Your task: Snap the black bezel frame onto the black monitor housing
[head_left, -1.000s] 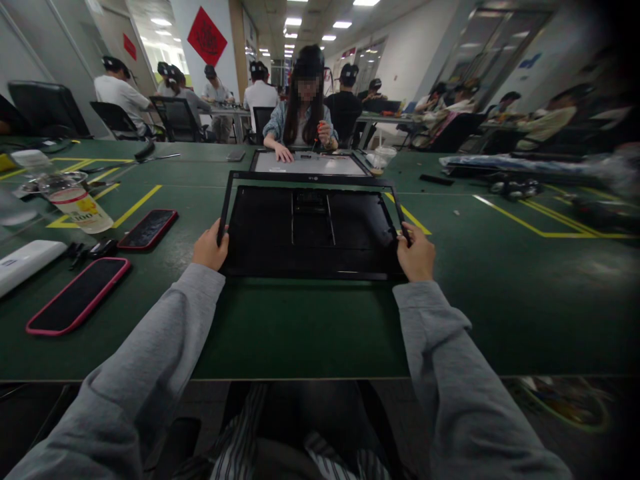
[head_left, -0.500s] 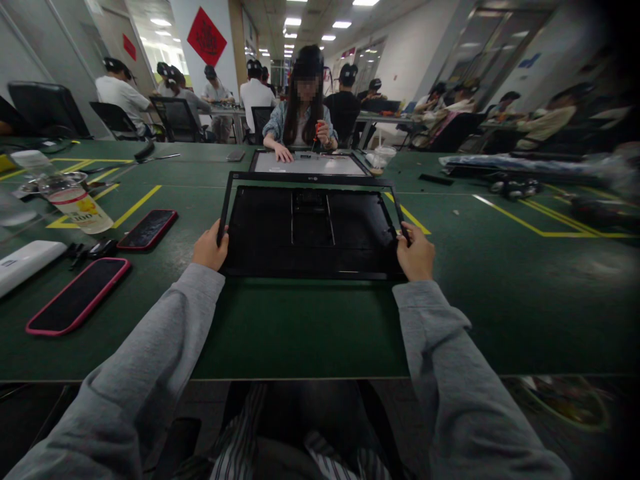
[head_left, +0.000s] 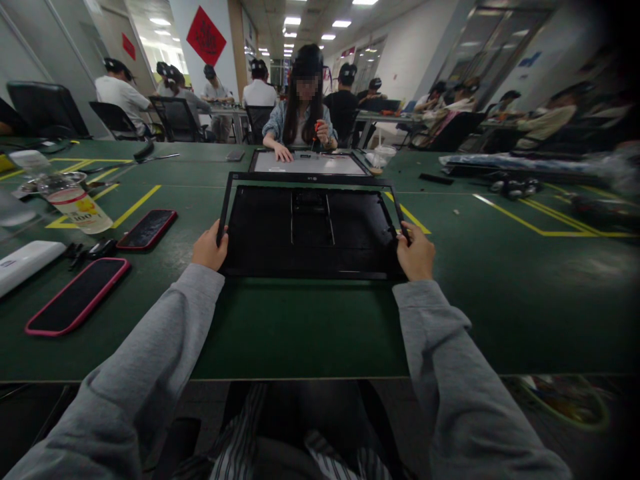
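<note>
Between my hands is a thin black monitor bezel, tilted with its top edge toward the far side. My left hand grips its left side, thumb on the front. On its right side my right hand is closed in the same way. Through the bezel's opening shows a black monitor back cover, its inside facing up, with a raised bracket at its upper middle. Whether the bezel's lower edge touches the cover I cannot tell.
Two red-cased phones, a white power bank and a drink bottle are at left. Across the green table a person holds a red screwdriver over a display panel. Plastic-wrapped parts lie at far right.
</note>
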A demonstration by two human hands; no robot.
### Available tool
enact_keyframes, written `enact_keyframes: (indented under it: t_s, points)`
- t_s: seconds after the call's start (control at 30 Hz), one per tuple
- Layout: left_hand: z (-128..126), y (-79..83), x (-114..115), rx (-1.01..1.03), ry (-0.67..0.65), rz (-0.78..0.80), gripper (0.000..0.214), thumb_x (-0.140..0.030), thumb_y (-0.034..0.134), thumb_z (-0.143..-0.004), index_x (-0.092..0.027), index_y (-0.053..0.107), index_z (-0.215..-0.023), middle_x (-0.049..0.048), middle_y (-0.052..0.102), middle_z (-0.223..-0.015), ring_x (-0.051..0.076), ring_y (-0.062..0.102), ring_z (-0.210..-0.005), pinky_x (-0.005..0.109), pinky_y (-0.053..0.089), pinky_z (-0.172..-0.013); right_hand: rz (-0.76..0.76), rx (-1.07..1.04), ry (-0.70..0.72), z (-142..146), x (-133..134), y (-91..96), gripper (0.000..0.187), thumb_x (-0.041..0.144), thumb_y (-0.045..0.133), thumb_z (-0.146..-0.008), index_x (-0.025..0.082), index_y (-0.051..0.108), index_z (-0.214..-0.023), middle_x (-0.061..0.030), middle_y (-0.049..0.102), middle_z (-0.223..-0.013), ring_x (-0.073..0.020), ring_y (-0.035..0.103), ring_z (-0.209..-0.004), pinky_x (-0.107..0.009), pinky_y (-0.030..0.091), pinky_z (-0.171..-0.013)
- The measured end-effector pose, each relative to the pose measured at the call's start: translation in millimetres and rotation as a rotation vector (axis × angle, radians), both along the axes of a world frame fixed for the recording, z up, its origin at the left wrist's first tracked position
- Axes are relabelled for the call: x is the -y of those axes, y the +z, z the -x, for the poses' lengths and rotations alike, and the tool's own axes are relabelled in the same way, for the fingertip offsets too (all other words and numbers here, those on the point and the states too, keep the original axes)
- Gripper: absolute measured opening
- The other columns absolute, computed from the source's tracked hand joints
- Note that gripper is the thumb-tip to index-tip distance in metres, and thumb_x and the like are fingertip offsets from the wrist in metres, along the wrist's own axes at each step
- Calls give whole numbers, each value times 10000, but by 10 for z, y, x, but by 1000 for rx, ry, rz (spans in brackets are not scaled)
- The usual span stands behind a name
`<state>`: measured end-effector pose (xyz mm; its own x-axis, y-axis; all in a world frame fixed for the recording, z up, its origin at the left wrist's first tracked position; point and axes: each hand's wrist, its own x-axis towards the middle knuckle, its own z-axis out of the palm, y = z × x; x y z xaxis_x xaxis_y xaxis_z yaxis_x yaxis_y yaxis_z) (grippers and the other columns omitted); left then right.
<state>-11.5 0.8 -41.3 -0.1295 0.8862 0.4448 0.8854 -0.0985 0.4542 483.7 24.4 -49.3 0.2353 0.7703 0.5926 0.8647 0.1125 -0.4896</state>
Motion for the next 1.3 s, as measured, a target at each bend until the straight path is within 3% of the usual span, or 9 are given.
enact_keyframes:
  t_s: [0.33,1.3]
  points:
    - [-10,27,19,-1,-8,8,512,-319,422,-893,-173,476,-1381,70,658,-1245,242,611,-1120,382,455,-986,2,-44,-82,-32,-43,-25,449,252,507,-835,205,609,-1270,-111,701,-1149,-274,656,-1042,-465,477,-952]
    - [0,25,4,-30,23,60,504,-324,438,-877,-179,504,-1355,86,665,-1226,254,619,-1095,390,471,-949,48,-36,-60,-20,-2,34,424,253,517,-839,217,619,-1250,-108,712,-1118,-277,655,-1054,-466,476,-951]
